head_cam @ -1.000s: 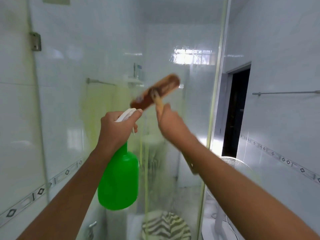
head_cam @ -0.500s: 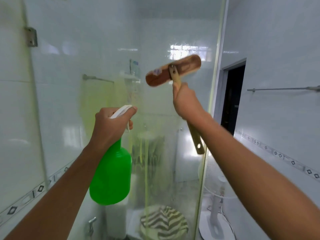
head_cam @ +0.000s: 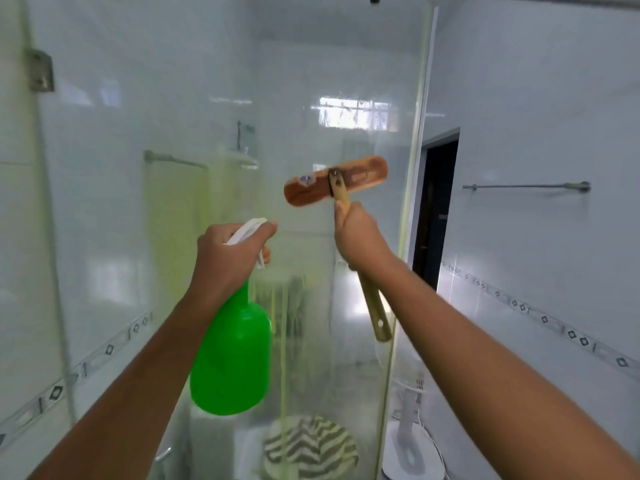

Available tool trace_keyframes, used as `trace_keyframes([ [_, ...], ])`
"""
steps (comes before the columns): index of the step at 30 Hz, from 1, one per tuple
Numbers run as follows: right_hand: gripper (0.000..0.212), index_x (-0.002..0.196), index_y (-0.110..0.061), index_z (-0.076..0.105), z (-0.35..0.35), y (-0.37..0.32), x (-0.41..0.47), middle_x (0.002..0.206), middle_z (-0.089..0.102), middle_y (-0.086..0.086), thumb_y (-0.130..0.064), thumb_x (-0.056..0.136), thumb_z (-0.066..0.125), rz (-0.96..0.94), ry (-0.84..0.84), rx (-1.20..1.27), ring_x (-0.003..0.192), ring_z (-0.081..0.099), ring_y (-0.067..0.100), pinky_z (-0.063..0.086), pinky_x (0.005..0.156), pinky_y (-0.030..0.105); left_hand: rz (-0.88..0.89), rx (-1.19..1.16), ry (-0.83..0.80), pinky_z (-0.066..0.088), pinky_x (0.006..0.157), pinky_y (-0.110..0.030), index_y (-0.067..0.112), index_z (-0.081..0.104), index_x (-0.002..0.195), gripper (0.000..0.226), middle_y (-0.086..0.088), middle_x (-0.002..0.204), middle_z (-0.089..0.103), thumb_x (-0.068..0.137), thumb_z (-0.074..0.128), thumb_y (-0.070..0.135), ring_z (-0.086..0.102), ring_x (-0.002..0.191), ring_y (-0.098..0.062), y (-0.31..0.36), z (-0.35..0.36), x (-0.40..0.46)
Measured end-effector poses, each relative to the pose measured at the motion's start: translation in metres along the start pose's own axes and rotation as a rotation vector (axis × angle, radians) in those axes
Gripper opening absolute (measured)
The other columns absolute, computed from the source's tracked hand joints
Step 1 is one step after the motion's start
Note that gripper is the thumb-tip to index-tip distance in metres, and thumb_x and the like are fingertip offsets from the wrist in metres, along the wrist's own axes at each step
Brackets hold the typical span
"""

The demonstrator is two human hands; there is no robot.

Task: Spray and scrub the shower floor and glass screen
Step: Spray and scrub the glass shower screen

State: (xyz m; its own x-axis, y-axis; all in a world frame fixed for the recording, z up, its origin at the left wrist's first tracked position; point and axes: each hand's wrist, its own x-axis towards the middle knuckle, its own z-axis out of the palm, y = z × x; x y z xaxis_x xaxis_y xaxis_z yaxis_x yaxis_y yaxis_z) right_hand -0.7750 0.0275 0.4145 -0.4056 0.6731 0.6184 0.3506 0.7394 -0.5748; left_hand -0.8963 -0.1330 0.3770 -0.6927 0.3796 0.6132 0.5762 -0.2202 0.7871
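Brush (head_cam: 335,184) sticker unreadable. Left hand (head_cam: 227,259) grips green spray bottle (head_cam: 231,355); right hand (head_cam: 360,237) grasps brush handle, head against wet glass screen (head_cam: 207,98). White-tiled walls (head_cam: 536,98).

metal towel rail (head_cam: 526,186) on tiled wall, dark doorway (head_cam: 434,216), zebra-striped mat (head_cam: 308,445), white fan base (head_cam: 410,452)

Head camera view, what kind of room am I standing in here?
Most likely a home bathroom, at the shower. A tall glass screen stands in front, the walls are white tile, and a towel rail hangs on the right. The left hand holds a green spray bottle.
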Motion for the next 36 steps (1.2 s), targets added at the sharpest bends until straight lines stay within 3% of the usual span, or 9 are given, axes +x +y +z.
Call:
trace_keyframes([
  [3, 0.048, 0.109, -0.007, 0.046, -0.019, -0.046, 0.034, 0.095, 0.053, 0.01, -0.049, 0.103, 0.022, -0.003, -0.004, -0.006, 0.068, 0.058, 0.029, 0.053, 0.043, 0.038, -0.004, 0.016, 0.02, 0.061, 0.084, -0.042, 0.011, 0.075, 0.062, 0.047, -0.002, 0.064, 0.075, 0.087, 0.073, 0.05, 0.073, 0.071, -0.024, -0.003, -0.01, 0.009],
  [8, 0.049, 0.114, -0.009, 0.046, -0.02, -0.094, 0.061, 0.097, 0.056, 0.011, -0.05, 0.103, 0.022, -0.004, 0.002, 0.029, 0.07, 0.061, 0.029, 0.053, 0.044, 0.035, 0.002, -0.023, 0.114, 0.058, 0.063, -0.03, 0.004, 0.073, 0.061, 0.05, -0.011, 0.056, 0.071, 0.089, 0.077, 0.045, 0.07, 0.053, -0.021, 0.004, -0.035, 0.024],
  [12, 0.046, 0.109, -0.01, 0.045, -0.011, -0.12, 0.072, 0.092, 0.055, 0.009, -0.049, 0.103, 0.022, -0.018, 0.02, 0.056, 0.066, 0.061, 0.026, 0.048, 0.039, 0.03, 0.058, 0.041, 0.17, 0.056, 0.055, -0.038, -0.003, 0.068, 0.065, 0.059, -0.017, 0.056, 0.067, 0.089, 0.075, 0.05, 0.066, 0.05, -0.03, -0.001, -0.051, 0.03],
  [17, 0.043, 0.103, -0.011, 0.045, 0.001, -0.147, 0.079, 0.087, 0.055, 0.007, -0.048, 0.103, 0.024, -0.052, 0.036, 0.044, 0.062, 0.06, 0.022, 0.048, 0.04, 0.029, 0.08, 0.069, 0.133, 0.047, 0.053, -0.027, 0.006, 0.07, 0.059, 0.053, -0.006, 0.053, 0.068, 0.089, 0.075, 0.049, 0.057, 0.045, -0.01, -0.005, -0.072, 0.039],
  [21, 0.037, 0.101, -0.013, 0.043, 0.011, -0.17, 0.082, 0.086, 0.054, 0.005, -0.045, 0.104, 0.025, -0.075, 0.055, 0.087, 0.059, 0.057, 0.018, 0.046, 0.041, 0.029, 0.119, 0.022, 0.189, 0.057, 0.057, -0.049, -0.003, 0.064, 0.064, 0.072, -0.027, 0.061, 0.063, 0.082, 0.074, 0.066, 0.063, 0.053, -0.039, -0.015, -0.083, 0.042],
  [25, 0.039, 0.105, -0.014, 0.043, 0.048, -0.165, 0.062, 0.092, 0.054, 0.006, -0.048, 0.103, 0.024, -0.084, 0.03, 0.109, 0.074, 0.06, 0.026, 0.053, 0.054, 0.039, 0.136, 0.04, 0.212, 0.058, 0.065, -0.047, 0.006, 0.069, 0.061, 0.062, -0.01, 0.056, 0.068, 0.086, 0.072, 0.063, 0.069, 0.06, -0.032, -0.022, -0.095, 0.047],
  [28, 0.04, 0.105, -0.012, 0.044, 0.106, -0.117, 0.011, 0.096, 0.059, 0.015, -0.047, 0.103, 0.025, -0.1, -0.012, 0.033, 0.083, 0.06, 0.037, 0.043, 0.066, 0.038, 0.165, 0.07, 0.222, 0.056, 0.066, -0.049, 0.004, 0.068, 0.063, 0.071, -0.019, 0.063, 0.068, 0.079, 0.064, 0.073, 0.067, 0.066, -0.038, -0.028, -0.1, 0.049],
  [32, 0.036, 0.105, -0.014, 0.044, 0.15, -0.063, -0.076, 0.083, 0.061, 0.009, -0.046, 0.104, 0.026, -0.024, -0.171, -0.007, 0.071, 0.061, 0.03, 0.051, 0.063, 0.043, 0.193, 0.122, 0.2, 0.053, 0.062, -0.048, 0.006, 0.068, 0.062, 0.07, -0.017, 0.061, 0.067, 0.08, 0.062, 0.073, 0.065, 0.063, -0.036, -0.034, -0.103, 0.049],
  [36, 0.037, 0.1, -0.014, 0.042, 0.123, -0.097, -0.027, 0.092, 0.06, 0.013, -0.047, 0.104, 0.025, -0.076, -0.04, 0.007, 0.073, 0.057, 0.03, 0.042, 0.061, 0.037, 0.173, 0.089, 0.2, 0.054, 0.061, -0.035, 0.011, 0.073, 0.063, 0.053, -0.006, 0.059, 0.071, 0.09, 0.072, 0.056, 0.068, 0.059, -0.021, -0.031, -0.107, 0.057],
])
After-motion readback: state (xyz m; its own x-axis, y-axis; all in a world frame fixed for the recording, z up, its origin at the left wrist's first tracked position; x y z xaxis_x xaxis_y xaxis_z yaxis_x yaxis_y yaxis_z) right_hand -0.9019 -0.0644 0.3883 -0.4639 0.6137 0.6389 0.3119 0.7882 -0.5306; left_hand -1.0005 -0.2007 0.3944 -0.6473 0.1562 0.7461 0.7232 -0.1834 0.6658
